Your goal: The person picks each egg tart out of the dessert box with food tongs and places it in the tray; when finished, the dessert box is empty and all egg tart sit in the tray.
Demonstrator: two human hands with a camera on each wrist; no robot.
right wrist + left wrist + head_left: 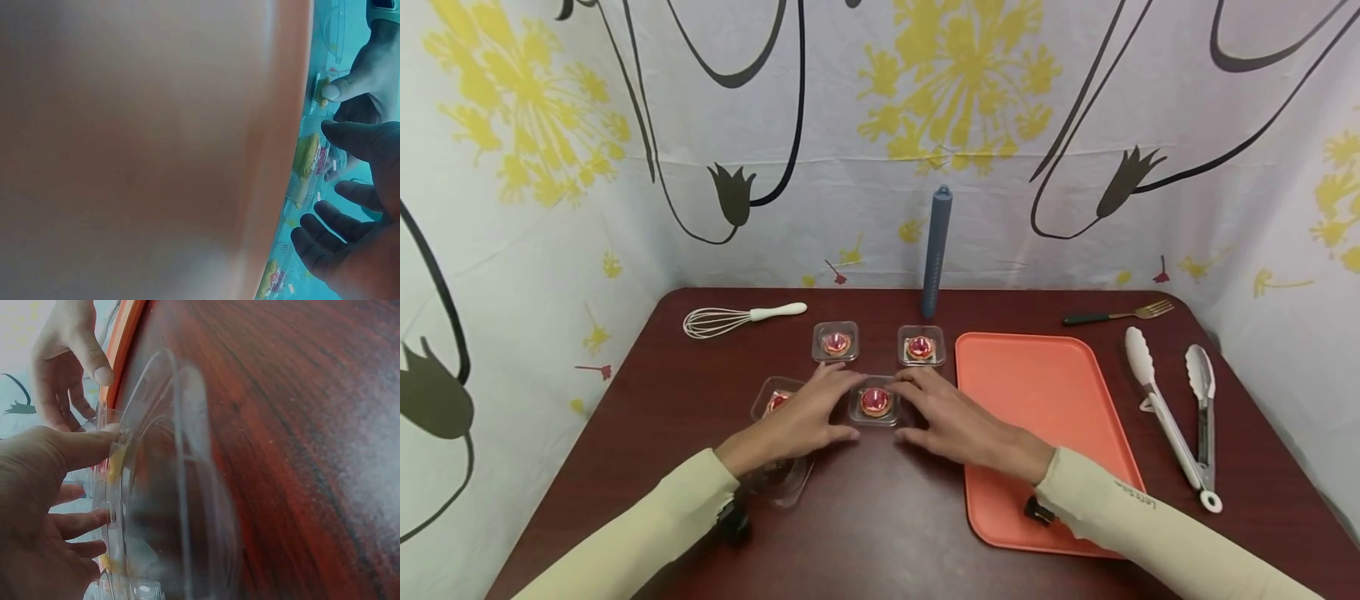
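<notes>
At the middle of the table, a small clear plastic container (883, 419) holds a red-topped tart (875, 402). My left hand (797, 417) is at its left side and my right hand (951, 417) at its right, fingers loosely bent and thumbs toward me, with neither gripping it. Under my left forearm, partly hidden, lies an open clear container (786, 493); its raised clear plastic fills much of the left wrist view. Another tart (777, 402) in a clear container shows behind my left hand. In the right wrist view, my right hand (356, 219) is relaxed beside the containers.
Two more tarts in clear containers (836, 356) (921, 360) stand farther back. An orange tray (1030, 400) lies under my right forearm. Tongs (1172, 425) and a fork (1116, 314) are at right, a whisk (745, 317) at back left. A blue cylinder (936, 250) stands near the curtain.
</notes>
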